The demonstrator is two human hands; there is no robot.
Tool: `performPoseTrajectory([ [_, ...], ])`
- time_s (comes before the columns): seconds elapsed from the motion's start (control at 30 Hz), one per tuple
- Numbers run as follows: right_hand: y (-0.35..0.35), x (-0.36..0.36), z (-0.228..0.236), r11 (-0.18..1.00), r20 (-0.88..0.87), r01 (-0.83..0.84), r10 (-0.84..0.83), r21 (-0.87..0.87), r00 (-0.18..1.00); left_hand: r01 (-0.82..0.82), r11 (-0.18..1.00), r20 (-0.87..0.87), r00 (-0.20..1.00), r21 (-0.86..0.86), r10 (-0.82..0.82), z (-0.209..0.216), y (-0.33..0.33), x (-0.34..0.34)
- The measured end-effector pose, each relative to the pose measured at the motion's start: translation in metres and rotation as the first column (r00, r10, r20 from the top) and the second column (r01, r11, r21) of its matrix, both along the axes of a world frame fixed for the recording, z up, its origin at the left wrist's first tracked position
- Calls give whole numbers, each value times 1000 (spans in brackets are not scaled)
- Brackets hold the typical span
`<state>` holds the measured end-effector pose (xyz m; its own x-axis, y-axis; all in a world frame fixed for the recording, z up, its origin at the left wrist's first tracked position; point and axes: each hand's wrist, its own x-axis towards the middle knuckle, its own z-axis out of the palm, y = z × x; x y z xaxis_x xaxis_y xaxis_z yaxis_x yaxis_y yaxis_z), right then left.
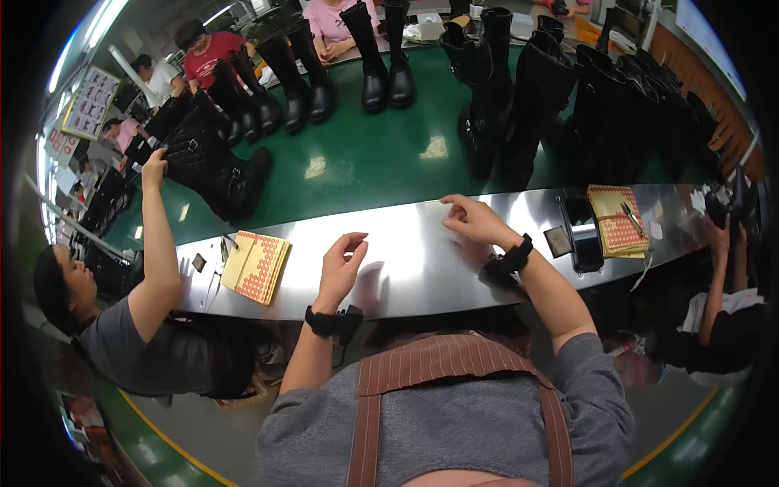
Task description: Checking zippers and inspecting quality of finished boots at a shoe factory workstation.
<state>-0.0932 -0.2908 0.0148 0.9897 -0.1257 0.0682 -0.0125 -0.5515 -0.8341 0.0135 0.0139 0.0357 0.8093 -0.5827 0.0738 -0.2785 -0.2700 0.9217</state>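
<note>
While left hand (337, 269) and right hand (482, 221) hang empty — half-curled — a boot (477, 122) stands upright ahead, nearer the right.

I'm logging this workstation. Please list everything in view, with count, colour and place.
Metal bench: one, silver, middle of view
Worktop: one, green, beyond the bench
Tall boots: over ten, black, mostly on the worktop
Dotted paper stacks: two, yellow and red, bench left and right
Square pads: two, dark, beside the stacks
Tray-like item: one, black, bench right
Slim hand tool: at least one, metallic, bench right
Co-workers: several, varied clothing, both sides and across
Poster board: one, multicoloured, upper left
Apron: one, striped brown, lower middle
Wrist straps: two, black, one per wrist
Left hand: one, bare, over the bench
Right hand: one, bare, over the bench
</note>
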Motion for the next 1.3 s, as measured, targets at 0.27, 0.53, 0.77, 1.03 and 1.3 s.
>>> performPoseTrajectory([
  [0.27, -18, 26, -36, 965, 156, 146, -182, 219, 971, -391, 886, 706, 700, 250, 110, -46, 25, -64],
  [0.53, -20, 16, -35, 923, 142, 93, -156, 372, 977, -464, 851, 752, 646, 247, 134, -49, 19, -67],
  [0.77, -11, 13, -32, 972, 90, 102, -124, 213, 988, -533, 794, 756, 638, 294, 148, -36, 11, -71],
  [1.03, -6, 13, -34, 983, 49, 76, -85, 166, 995, -526, 810, 734, 652, 261, 188, -42, 18, -72],
  [1.3, 3, 11, -35, 969, 92, 75, -99, 233, 991, -441, 837, 730, 680, 325, 74, -47, 30, -66],
])
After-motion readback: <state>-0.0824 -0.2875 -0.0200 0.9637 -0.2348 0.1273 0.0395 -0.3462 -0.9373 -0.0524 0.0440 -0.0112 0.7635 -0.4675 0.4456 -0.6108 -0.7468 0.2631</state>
